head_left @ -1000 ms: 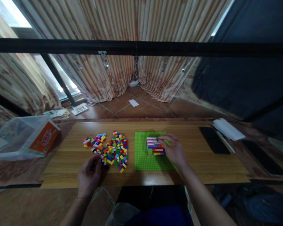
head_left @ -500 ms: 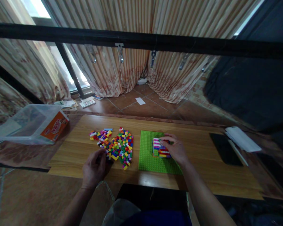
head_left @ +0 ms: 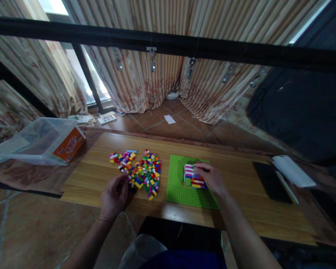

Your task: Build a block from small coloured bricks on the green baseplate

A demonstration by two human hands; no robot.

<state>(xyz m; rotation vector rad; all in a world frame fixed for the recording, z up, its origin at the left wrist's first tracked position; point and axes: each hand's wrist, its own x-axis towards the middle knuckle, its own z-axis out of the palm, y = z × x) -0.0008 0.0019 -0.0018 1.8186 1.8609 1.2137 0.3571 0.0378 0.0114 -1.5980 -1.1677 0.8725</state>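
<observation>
A green baseplate lies on the wooden table, carrying a block of stacked toy bricks in rows of white, pink, red, yellow and blue. My right hand reaches over the block's upper right, thumb and fingers pinched at its top; whatever is between the fingertips is too small to make out. To the left spreads a loose pile of toy bricks in many colours. At its lower left edge is my left hand, fingers curled in and thumb against them. Its fingertips' contents are hidden.
A clear plastic box with an orange label stands left of the table. On the right lie a black phone-like slab, a white flat object and a thin pale stick. A black bar crosses above.
The camera view has turned, shifting the table and things to the right and tilting them. Both hands stay at nearly the same places, at the pile and at the brick block.
</observation>
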